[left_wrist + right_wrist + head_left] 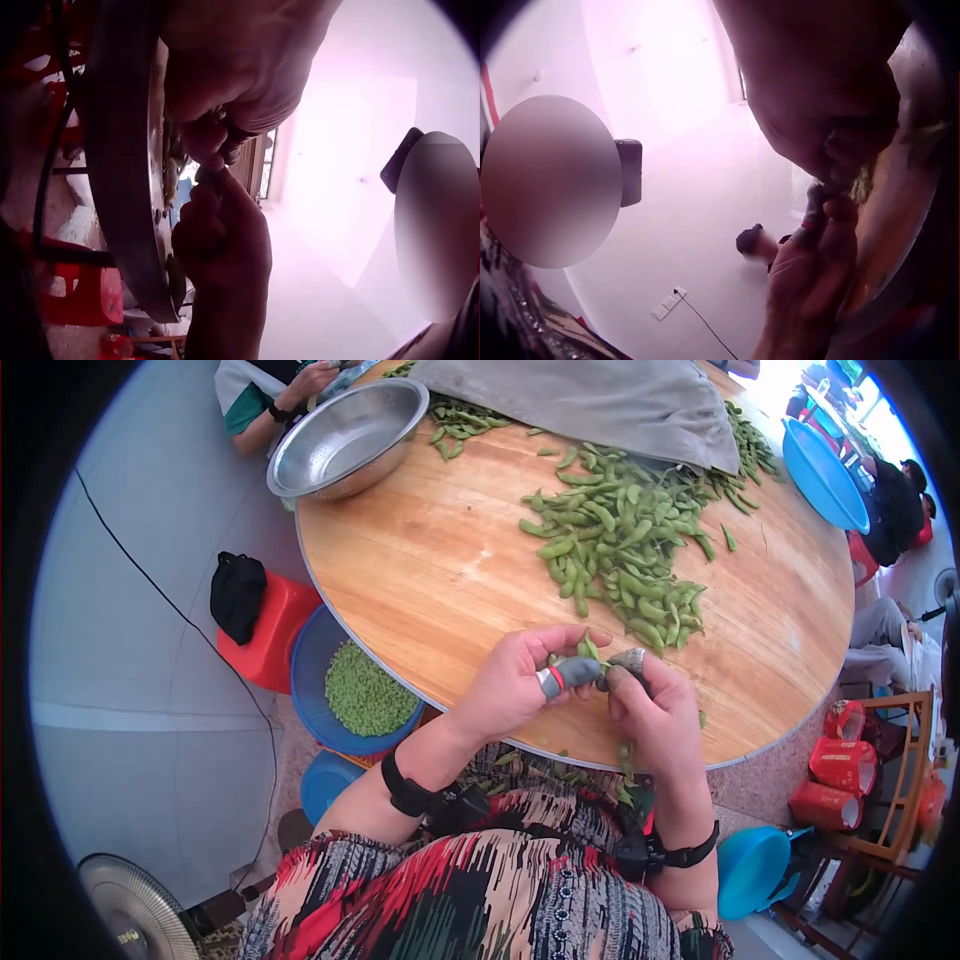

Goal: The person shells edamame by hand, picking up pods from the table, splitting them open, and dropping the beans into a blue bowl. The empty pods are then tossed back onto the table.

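Observation:
In the head view, both hands meet over the near edge of a round wooden table. My left hand (pixel 505 685) pinches a green edamame pod (pixel 588 647), its thumb wrapped in a grey cover (pixel 572 674) with a red band. From the other side, my right hand (pixel 662 712) grips the pod's near end with thumb and curled fingers; a silvery-grey cover (pixel 628 658) sits on one finger. Just beyond lies a loose heap of edamame pods (pixel 625 530). Both wrist views are dark, showing the fingertips together while the pod is mostly hidden.
A steel basin (pixel 345 440) stands at the table's far left, beside a grey cloth (pixel 600 400) over more pods. Below left, a blue tub (pixel 312 695) holds shelled beans (pixel 368 695) near a red stool (pixel 270 645). Another blue basin (pixel 825 475) leans at the right rim.

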Demonstrator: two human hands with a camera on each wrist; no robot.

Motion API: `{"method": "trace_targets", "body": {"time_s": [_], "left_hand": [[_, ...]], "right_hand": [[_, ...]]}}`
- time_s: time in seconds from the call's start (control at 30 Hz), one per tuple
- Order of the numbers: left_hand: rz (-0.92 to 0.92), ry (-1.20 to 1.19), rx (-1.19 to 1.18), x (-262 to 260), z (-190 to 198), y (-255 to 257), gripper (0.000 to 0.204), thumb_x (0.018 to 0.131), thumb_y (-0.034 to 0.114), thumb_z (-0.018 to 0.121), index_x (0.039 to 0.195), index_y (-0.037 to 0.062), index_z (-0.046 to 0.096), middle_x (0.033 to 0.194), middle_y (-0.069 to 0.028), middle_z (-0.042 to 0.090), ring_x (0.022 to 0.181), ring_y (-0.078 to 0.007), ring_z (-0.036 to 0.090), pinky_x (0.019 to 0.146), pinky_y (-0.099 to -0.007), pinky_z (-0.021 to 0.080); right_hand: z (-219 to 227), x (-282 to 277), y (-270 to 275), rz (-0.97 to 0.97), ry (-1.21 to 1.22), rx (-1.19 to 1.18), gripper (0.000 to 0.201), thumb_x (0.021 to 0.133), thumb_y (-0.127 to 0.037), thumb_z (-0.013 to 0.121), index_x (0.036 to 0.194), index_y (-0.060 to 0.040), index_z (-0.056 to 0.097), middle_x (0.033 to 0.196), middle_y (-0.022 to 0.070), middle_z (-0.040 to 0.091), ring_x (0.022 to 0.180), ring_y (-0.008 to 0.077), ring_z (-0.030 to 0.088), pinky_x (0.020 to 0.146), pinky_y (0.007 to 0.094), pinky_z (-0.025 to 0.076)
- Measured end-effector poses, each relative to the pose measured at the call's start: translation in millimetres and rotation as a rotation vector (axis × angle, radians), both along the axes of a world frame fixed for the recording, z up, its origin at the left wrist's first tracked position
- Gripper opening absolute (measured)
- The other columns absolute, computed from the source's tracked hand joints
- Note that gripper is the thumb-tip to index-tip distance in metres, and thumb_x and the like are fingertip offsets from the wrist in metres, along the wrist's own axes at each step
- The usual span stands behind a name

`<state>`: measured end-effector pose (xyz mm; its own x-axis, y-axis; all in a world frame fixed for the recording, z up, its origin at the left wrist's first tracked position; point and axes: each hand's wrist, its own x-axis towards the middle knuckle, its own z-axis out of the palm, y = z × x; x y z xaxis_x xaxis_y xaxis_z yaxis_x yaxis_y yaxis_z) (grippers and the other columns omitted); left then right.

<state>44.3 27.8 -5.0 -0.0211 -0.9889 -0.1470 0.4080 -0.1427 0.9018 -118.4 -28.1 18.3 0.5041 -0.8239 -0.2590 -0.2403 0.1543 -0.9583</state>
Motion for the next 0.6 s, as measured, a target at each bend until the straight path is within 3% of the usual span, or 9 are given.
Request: {"method": "trace_targets", "body": {"time_s": [0.17,0.23,0.27,0.33,0.4,0.47,0.57,0.6], "left_hand": [[0.039,0.243,0.039,5,1,-1,0.028,0.086,0.006,0.053,0.114,0.0010,0.055,0.078,0.0033,0.056,0.068,-0.0044,0.049,0.058,-0.0150,0.036],[0.070,0.001,-0.073,7,-4,-3,0.039,0.085,0.006,0.054,0.123,0.0016,0.047,0.074,0.0039,0.054,0.065,-0.0038,0.046,0.060,-0.0155,0.035],[0.066,0.003,-0.070,7,-2,-2,0.039,0.085,0.006,0.054,0.123,0.0016,0.047,0.074,0.0039,0.054,0.065,-0.0038,0.046,0.060,-0.0155,0.035],[0.015,-0.488,-0.159,7,5,1,0.058,0.081,0.007,0.060,0.133,0.0040,0.034,0.070,0.0051,0.052,0.065,-0.0025,0.044,0.061,-0.0162,0.035],[0.031,-0.532,-0.189,7,6,2,0.066,0.079,0.008,0.064,0.135,0.0054,0.029,0.069,0.0050,0.053,0.064,-0.0023,0.045,0.062,-0.0164,0.036],[0.053,-0.578,-0.220,9,7,3,0.076,0.076,0.008,0.067,0.138,0.0067,0.023,0.068,0.0049,0.053,0.064,-0.0020,0.045,0.062,-0.0167,0.037],[0.092,-0.496,-0.157,17,9,6,0.072,0.075,0.005,0.068,0.136,0.0080,0.030,0.067,0.0023,0.056,0.062,-0.0033,0.047,0.061,-0.0185,0.039],[0.106,-0.604,-0.274,20,10,6,0.065,0.073,0.003,0.068,0.130,0.0082,0.039,0.066,0.0005,0.057,0.059,-0.0056,0.048,0.058,-0.0200,0.041]], "right_hand": [[0,9,-5,0.032,-0.019,-0.011,0.017,0.089,-0.016,0.052,0.082,-0.0020,0.059,0.058,-0.0042,0.049,0.054,0.0028,0.042,0.047,0.0195,0.032],[4,12,-9,-0.008,-0.013,-0.021,0.017,0.089,-0.017,0.052,0.085,-0.0016,0.060,0.059,-0.0044,0.048,0.054,0.0029,0.041,0.048,0.0195,0.032],[6,12,-11,-0.044,-0.006,-0.034,0.018,0.089,-0.017,0.052,0.088,-0.0013,0.060,0.059,-0.0045,0.048,0.055,0.0030,0.041,0.049,0.0194,0.032],[7,16,-11,-0.051,-0.022,-0.016,0.018,0.088,-0.017,0.054,0.091,-0.0007,0.062,0.060,-0.0043,0.050,0.056,0.0032,0.042,0.050,0.0194,0.034],[3,18,-10,0.089,-0.010,-0.102,0.017,0.086,-0.015,0.058,0.090,0.0002,0.062,0.063,-0.0034,0.053,0.059,0.0027,0.044,0.051,0.0192,0.036],[10,17,-9,0.101,0.036,-0.070,0.015,0.084,-0.014,0.061,0.086,0.0004,0.062,0.066,-0.0026,0.055,0.061,0.0024,0.045,0.053,0.0187,0.037],[10,17,-3,0.095,0.053,0.019,0.014,0.083,-0.012,0.061,0.088,0.0005,0.061,0.066,-0.0022,0.055,0.061,0.0029,0.046,0.054,0.0195,0.038],[6,17,0,0.094,-0.058,0.065,0.014,0.084,-0.014,0.061,0.088,-0.0008,0.060,0.064,-0.0028,0.054,0.058,0.0025,0.045,0.051,0.0189,0.036]]}}
